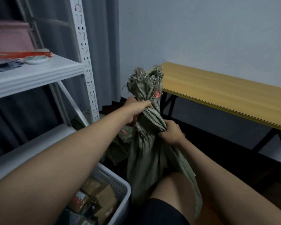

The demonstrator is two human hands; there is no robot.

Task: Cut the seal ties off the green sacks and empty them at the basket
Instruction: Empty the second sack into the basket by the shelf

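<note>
A grey-green woven sack (146, 156) stands upright in front of my knee, its frayed mouth bunched at the top. A red seal tie (157, 95) shows at the gathered neck. My left hand (136, 109) grips the neck just below the frayed top. Lower on the sack, my right hand (170, 132) clutches a fold of the fabric on its right side. The white perforated basket (120, 185) sits at the lower left with several brown parcels inside. I see no cutting tool in either hand.
A white metal shelf rack (86, 62) stands at the left with orange ties and a small round tin on its board. A yellow-topped bench (225, 93) runs along the wall at the right. More green sacks (123, 137) lie behind on the dark floor.
</note>
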